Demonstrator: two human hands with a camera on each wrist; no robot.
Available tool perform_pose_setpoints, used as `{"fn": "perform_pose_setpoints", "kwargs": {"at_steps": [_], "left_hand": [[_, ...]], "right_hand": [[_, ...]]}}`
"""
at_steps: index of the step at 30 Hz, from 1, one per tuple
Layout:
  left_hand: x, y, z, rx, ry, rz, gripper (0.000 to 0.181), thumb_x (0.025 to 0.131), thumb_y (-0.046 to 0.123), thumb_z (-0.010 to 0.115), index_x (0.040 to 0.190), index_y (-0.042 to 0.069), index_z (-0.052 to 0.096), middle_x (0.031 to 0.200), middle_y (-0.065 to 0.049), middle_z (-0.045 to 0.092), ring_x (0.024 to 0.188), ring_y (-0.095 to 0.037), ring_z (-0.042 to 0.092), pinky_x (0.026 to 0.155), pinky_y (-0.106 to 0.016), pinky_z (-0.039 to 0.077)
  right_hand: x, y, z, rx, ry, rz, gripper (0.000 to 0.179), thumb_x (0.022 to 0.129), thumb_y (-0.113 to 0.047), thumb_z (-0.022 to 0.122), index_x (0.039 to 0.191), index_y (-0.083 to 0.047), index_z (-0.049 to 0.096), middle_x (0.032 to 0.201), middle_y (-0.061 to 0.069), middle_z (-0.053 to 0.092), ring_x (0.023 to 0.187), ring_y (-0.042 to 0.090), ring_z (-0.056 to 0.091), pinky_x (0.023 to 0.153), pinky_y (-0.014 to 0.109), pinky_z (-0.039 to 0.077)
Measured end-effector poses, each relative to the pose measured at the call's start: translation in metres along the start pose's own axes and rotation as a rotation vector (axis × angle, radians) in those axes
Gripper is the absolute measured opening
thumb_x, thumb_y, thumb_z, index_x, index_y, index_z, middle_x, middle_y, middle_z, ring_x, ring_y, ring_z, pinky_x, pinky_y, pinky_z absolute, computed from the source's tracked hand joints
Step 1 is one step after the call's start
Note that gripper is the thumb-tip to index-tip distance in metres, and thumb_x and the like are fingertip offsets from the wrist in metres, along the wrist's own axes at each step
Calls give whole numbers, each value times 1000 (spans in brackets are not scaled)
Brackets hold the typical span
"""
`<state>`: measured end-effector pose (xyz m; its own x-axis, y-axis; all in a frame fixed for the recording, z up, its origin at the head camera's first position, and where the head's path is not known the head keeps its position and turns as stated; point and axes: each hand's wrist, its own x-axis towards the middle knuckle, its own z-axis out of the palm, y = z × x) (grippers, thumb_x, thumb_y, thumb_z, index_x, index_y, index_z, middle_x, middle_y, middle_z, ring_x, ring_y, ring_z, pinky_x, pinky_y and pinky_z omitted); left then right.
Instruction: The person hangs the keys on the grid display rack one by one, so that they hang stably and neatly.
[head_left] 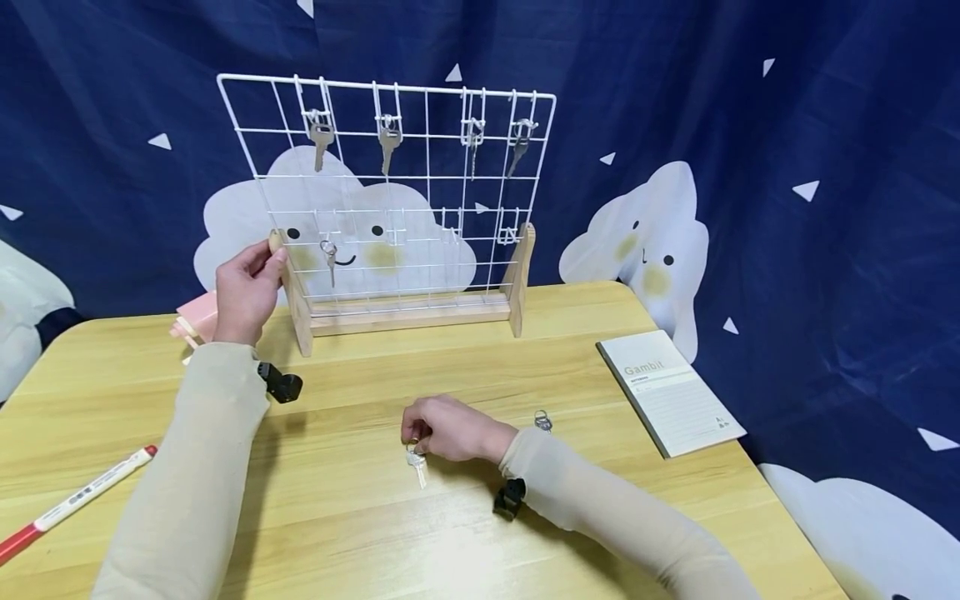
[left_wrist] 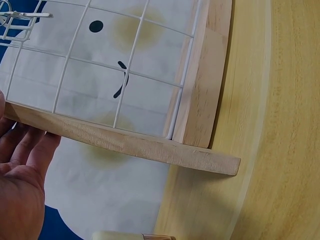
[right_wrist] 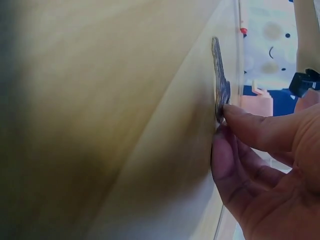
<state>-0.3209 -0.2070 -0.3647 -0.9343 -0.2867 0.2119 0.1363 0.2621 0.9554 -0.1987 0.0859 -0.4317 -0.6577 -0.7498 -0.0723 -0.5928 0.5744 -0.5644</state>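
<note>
A white wire grid rack (head_left: 427, 177) in a wooden stand stands at the back of the table. My left hand (head_left: 246, 290) grips the stand's left wooden upright (head_left: 297, 300), with fingers behind it in the left wrist view. At the table's middle, my right hand (head_left: 453, 429) pinches the ring of a silver key (head_left: 417, 471) between thumb and fingers, close over the wood. Several keys hang along the grid's upper row, one of them a key (head_left: 389, 148) near its middle. Lower left on the grid hangs another single key (head_left: 330, 265).
Beyond my right wrist lies another key (head_left: 543, 421) with a ring. A notebook (head_left: 671, 392) is at the right edge of the table. On the left lie a red and white marker (head_left: 78, 500) and, behind my left hand, a pink object (head_left: 198, 317). A blue curtain (head_left: 675, 92) hangs behind.
</note>
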Motion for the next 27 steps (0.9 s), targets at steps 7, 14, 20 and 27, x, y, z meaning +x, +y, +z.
{"fn": "perform_pose_setpoints", "kwargs": {"at_steps": [7,14,20,27], "left_hand": [[1,-1,0,-2,1,-4,49,100,35,56,142,10,53,137,-13,56,112,-13,57,96,-30,50],[0,-2,2,-31,18,0,48,99,33,58,140,9,55,135,-13,58,110,-11,58,94,-28,51],[-1,-3,1,-41,14,7,48,99,34,58,140,8,55,135,-14,58,110,-12,59,94,-28,51],[1,-3,-1,-50,3,-7,49,98,33,59,140,9,55,135,-14,57,110,-12,58,94,-28,50]], "right_hand": [[-4,2,-4,125,8,44,15,86,2,73,89,-12,70,82,-10,63,77,2,57,73,13,49],[-7,3,-13,188,25,52,13,88,3,71,88,-10,72,82,-9,67,77,1,60,73,15,51],[-11,2,-23,272,55,34,10,87,2,72,87,-8,73,83,-4,70,76,3,62,70,18,54],[-15,2,-36,322,91,9,6,88,0,72,89,-6,73,85,2,71,75,5,63,70,22,54]]}}
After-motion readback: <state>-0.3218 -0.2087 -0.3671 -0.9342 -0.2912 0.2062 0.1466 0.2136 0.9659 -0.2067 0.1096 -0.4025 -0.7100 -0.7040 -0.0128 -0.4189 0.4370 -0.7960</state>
